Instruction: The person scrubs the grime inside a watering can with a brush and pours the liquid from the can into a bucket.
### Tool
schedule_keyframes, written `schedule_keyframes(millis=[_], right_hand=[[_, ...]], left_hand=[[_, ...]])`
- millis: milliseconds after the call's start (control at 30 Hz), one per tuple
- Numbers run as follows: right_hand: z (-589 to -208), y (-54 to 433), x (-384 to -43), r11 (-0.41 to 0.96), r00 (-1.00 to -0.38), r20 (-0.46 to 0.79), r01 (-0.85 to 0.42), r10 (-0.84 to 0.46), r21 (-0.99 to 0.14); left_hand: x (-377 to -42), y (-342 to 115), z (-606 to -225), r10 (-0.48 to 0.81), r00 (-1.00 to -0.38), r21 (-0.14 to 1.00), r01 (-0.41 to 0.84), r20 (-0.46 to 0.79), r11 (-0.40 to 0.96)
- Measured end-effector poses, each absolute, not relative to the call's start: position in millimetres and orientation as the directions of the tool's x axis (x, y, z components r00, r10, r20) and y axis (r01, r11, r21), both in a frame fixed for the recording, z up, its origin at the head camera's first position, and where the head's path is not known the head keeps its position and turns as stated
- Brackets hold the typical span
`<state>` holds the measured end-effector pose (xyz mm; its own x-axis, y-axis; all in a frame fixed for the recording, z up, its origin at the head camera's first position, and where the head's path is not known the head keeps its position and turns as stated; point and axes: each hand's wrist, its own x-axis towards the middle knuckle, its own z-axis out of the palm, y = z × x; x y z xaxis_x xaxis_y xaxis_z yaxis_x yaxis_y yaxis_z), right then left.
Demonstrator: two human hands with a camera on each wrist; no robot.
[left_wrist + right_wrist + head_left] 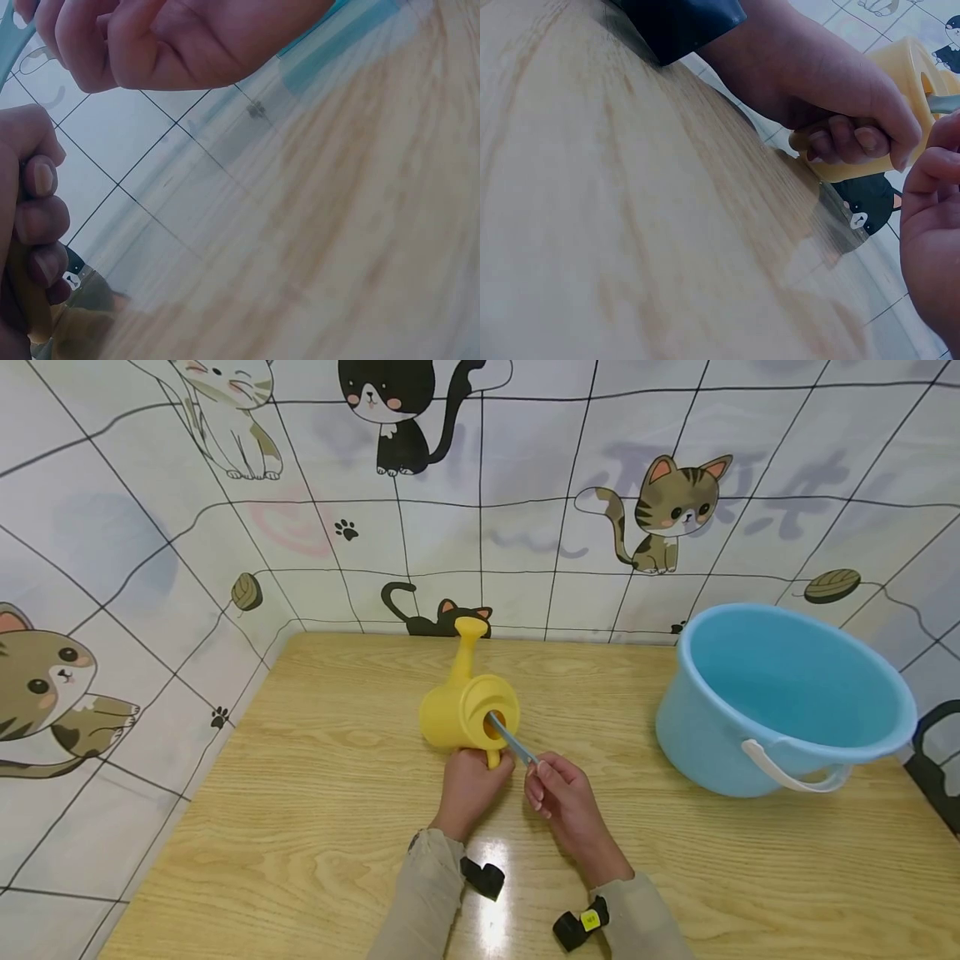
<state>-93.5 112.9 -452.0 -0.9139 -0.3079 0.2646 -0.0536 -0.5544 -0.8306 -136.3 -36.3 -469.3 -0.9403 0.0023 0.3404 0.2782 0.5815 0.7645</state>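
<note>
A yellow toy watering can [444,720] stands over the wooden table, its spout pointing away and its round opening facing my right side. My left hand [467,787] grips the can's handle, and the right wrist view shows those fingers [843,141] curled around it. In my right hand [572,802] I pinch a slim light-blue handle [513,742] between thumb and fingers. The far end of this tool goes into the can's opening, so its kind is hidden. In the left wrist view the can's handle [26,296] shows within my left fist.
A large light-blue bucket [738,760] with a white carrying handle [795,781] stands to the right. Beneath everything is the wooden table [300,827]. A cat-patterned wall covering [525,543] rises behind and at the left. A black object [933,777] sits at the right edge.
</note>
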Motion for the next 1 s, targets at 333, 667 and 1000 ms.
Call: schedule_keyframes(millis=[333,667,1000], right_hand=[[-450.7,112.7,-92.7,-0.543,-0.924,0.218,-0.014,-0.314,-0.840],[-451.8,112.3,-94.8,-0.559,-0.910,0.254,-0.030,-0.328,-0.828],[-452.5,113.1,-94.9,-0.553,-0.906,0.254,-0.027,-0.339,-0.833]], left_hand=[[-136.2,-37.4,-470.6,0.030,-0.919,0.710,0.324,0.393,0.626],[-137.5,-37.0,-470.9,-0.006,-0.926,0.740,0.297,0.376,0.604],[-136.2,-37.5,-469.4,-0.022,-0.934,0.777,0.284,0.357,0.561]])
